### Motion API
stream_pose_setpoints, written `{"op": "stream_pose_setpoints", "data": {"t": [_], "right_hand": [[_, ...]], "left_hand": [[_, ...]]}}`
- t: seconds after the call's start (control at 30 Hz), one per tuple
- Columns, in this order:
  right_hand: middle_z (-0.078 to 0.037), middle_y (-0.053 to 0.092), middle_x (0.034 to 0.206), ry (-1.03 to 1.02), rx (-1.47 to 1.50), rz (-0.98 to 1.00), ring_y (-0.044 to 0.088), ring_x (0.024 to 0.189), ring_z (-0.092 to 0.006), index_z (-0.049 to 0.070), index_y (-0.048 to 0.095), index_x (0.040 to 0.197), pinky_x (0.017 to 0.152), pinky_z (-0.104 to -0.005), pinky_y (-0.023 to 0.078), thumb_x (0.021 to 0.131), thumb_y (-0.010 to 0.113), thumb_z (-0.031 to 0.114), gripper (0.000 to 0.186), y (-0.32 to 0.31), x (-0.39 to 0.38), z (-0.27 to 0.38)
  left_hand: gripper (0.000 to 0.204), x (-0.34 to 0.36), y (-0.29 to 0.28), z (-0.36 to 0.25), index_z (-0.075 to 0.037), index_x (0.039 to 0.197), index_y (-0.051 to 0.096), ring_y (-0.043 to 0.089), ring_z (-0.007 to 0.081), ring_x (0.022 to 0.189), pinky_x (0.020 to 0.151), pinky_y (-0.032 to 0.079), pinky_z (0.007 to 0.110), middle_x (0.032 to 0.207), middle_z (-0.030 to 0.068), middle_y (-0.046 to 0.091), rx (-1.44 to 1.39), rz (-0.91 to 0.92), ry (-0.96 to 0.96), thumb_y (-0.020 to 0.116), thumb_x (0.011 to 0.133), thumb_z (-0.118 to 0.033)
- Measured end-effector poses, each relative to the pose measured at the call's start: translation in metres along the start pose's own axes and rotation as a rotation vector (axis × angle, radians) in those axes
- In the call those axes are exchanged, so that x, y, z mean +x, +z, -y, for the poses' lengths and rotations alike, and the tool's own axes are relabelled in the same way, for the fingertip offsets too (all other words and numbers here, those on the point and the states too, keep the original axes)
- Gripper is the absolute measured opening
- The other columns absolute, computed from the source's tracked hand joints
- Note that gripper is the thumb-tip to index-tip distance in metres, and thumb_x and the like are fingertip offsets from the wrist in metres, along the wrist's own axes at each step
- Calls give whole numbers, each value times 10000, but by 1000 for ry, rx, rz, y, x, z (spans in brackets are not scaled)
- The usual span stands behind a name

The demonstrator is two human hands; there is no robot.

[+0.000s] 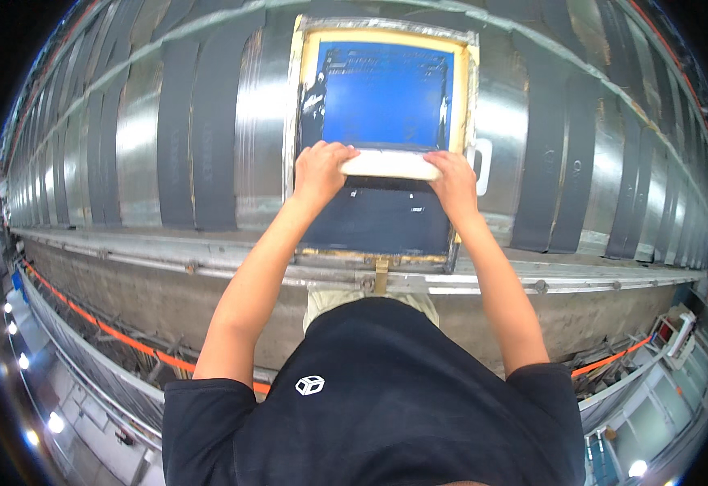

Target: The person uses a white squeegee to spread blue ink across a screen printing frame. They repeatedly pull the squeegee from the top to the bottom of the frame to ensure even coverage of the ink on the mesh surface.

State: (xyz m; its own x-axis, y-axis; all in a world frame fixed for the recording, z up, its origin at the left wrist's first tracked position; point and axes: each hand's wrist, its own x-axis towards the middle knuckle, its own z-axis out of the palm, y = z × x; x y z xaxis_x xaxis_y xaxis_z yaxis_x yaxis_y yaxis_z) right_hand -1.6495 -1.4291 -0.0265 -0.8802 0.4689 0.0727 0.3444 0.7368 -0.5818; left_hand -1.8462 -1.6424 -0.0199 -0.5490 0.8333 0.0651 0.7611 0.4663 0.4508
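Observation:
A screen-printing frame [469, 97] with worn, stained edges lies on the long table in front of me. Inside it, the far part of the mesh is blue [382, 101], and the near part [374, 215] looks dark with small pale marks. Across the mesh sits a squeegee with a white, bar-like handle [390, 164]. My left hand [324, 170] is closed on its left end, while my right hand [455, 180] grips the right end. Black ink smears show along the mesh's left side. The squeegee's lower edge is hidden from above.
Dark fabric-like panels [214, 138] alternate with shiny metal strips [261, 121] along the table on both sides. A metal rail [532, 283] runs along the near edge, with a bracket [381, 275] at the frame. Orange strips [119, 322] and lower rails lie behind me.

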Motion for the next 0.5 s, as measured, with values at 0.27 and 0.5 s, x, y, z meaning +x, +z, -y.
{"op": "stream_pose_setpoints", "data": {"t": [0.27,0.5], "right_hand": [[-95,686,1154,15,44,34,615,1129,-310,39,715,1130,955,-404,526,610,712,-117,543,3,-113,38],[-116,684,1164,-88,-1,-54,615,1143,-322,51,726,1124,972,-419,518,663,716,-72,477,-6,6,0]], "left_hand": [[434,-113,-2,-31,-191,1097,762,676,196,1051,850,505,371,1125,-47,745,11,-11,47,676,727,18],[355,-9,4,-2,-188,1065,767,685,197,1062,878,507,386,1116,-29,759,-4,-171,70,650,783,-7]]}}
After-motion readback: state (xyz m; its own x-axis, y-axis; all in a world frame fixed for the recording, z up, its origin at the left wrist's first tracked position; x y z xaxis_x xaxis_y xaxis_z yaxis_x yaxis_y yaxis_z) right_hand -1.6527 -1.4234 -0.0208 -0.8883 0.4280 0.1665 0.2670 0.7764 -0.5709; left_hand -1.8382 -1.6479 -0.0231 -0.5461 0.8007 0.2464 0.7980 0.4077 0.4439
